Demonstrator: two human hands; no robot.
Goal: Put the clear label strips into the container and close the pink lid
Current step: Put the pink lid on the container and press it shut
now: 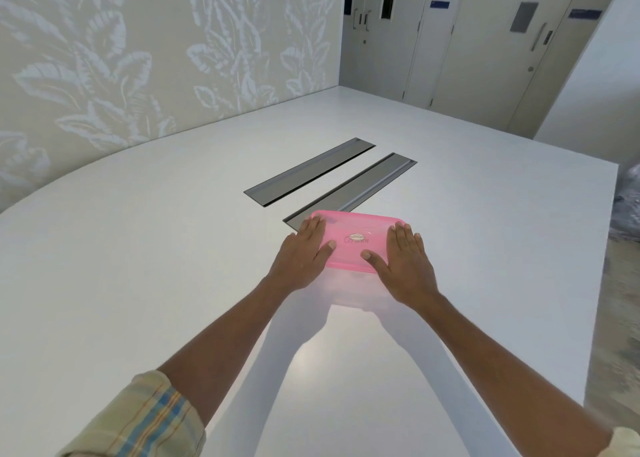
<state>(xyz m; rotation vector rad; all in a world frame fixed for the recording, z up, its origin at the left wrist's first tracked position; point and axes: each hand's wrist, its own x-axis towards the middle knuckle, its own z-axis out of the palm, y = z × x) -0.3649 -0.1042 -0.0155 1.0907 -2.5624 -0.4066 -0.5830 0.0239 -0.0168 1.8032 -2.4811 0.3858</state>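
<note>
A clear plastic container (pixel 349 288) stands on the white table (pixel 138 266), with its pink lid (pixel 356 240) lying flat on top. My left hand (pixel 304 252) rests palm down on the lid's left end, fingers spread. On the lid's right end lies my right hand (pixel 403 259), also flat with the fingers apart. Neither hand grips anything. An oval sticker sits in the lid's middle. No clear label strips show; the container's inside is hidden by the lid and its hazy wall.
Two grey recessed cable hatches (pixel 311 171) (pixel 367 186) lie in the table just beyond the container. A leaf-patterned wall runs along the left. Doors stand at the back right. The table's right edge drops off near a plastic bag (pixel 628 207).
</note>
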